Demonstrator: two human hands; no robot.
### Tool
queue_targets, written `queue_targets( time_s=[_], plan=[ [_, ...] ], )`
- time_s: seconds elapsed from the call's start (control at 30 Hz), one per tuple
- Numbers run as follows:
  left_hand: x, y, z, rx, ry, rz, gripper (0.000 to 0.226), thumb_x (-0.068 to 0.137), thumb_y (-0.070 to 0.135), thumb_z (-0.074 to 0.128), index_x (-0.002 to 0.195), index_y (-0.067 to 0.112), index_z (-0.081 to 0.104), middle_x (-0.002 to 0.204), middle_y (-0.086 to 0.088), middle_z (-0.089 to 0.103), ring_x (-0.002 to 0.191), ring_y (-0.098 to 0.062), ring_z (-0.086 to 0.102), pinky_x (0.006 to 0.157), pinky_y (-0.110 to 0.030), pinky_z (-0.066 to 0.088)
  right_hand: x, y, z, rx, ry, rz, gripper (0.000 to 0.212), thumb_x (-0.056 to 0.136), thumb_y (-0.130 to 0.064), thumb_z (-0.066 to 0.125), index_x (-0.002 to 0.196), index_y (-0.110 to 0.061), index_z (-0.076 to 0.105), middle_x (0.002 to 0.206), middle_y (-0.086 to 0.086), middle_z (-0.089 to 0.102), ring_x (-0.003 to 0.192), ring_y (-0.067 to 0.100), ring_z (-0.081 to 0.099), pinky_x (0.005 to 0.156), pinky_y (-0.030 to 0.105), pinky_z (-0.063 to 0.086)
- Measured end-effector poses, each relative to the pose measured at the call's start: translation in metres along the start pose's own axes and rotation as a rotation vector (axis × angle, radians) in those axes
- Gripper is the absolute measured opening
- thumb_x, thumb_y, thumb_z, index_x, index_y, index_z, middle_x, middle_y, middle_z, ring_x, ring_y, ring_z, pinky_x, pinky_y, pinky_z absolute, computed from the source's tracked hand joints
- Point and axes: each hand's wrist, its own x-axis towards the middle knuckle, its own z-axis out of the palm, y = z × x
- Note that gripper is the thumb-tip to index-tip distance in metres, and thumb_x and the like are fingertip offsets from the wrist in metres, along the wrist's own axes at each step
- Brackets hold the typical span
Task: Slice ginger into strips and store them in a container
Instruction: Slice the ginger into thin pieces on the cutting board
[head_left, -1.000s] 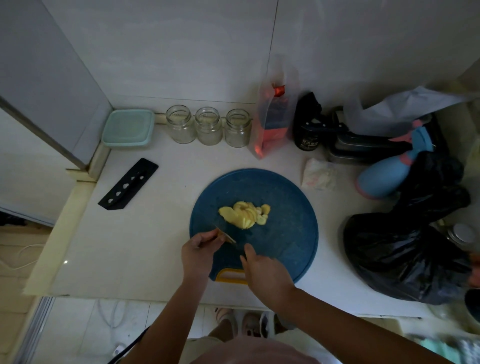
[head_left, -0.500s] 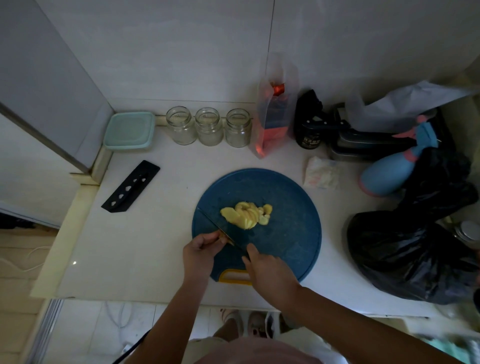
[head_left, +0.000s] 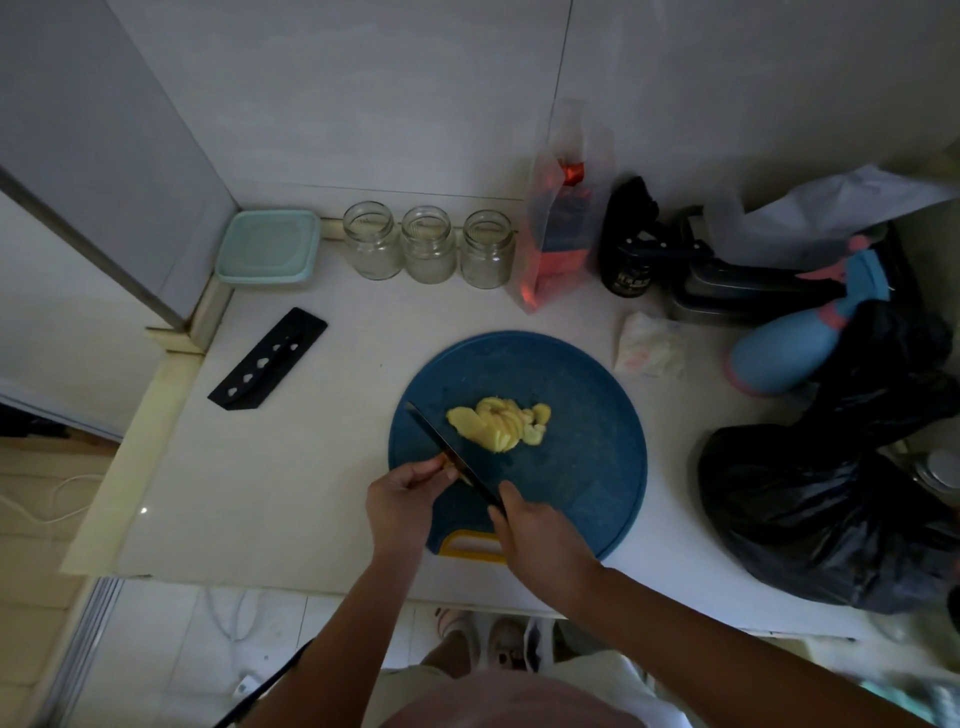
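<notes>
On the pale countertop (head_left: 322, 441), the black knife (head_left: 451, 455), gripped by the right hand (head_left: 540, 535), is now swinging clear while left fingertips (head_left: 447, 470) are pinching its blade, suggesting wiping before cutting the yellow ginger slices (head_left: 496, 428).

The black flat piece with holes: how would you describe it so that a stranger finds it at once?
Start at the round blue cutting board; look left across the white counter. The black strip lies flat there, alone, below the teal lidded box. Only it has a row of holes.

Dim light falls on a pale bench (head_left: 322, 467); white tiled walls (head_left: 363, 93) rise behind it, pale floor tiles (head_left: 171, 649) lie below.
</notes>
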Motion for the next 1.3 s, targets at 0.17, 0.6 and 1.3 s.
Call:
queue_targets(
  time_s=[0.17,0.6,1.3],
  plan=[
    [-0.001,-0.003,0.000,0.029,0.009,0.028,0.019,0.074,0.001,0.075,0.091,0.008,0.074,0.083,0.002,0.073,0.073,-0.002,0.067,0.074,-0.017,0.055,0.007,-0.005,0.004,0.023,-0.011,0.033,0.031,0.104,-0.027,0.029,0.123,-0.008,0.042,0.095,0.015,0.065,0.080,0.027,0.063,0.062,0.028,0.037],
    [0.000,-0.005,-0.002,0.047,0.009,0.021,0.017,0.072,0.002,0.077,0.085,0.013,0.075,0.079,0.005,0.074,0.075,-0.008,0.068,0.075,-0.019,0.054,0.029,-0.019,0.002,0.030,-0.091,0.080,0.025,0.104,-0.025,0.031,0.109,-0.004,0.044,0.096,0.018,0.064,0.080,0.031,0.061,0.061,0.032,0.037],
    [-0.008,-0.001,0.002,-0.004,-0.009,0.113,0.016,0.079,-0.001,0.070,0.092,0.007,0.070,0.082,0.002,0.071,0.072,0.005,0.066,0.066,-0.007,0.049,0.043,0.003,-0.023,0.031,0.043,0.067,0.026,0.100,-0.030,0.042,0.108,-0.006,0.048,0.083,0.018,0.063,0.073,0.030,0.060,0.057,0.034,0.041]
  ],
)
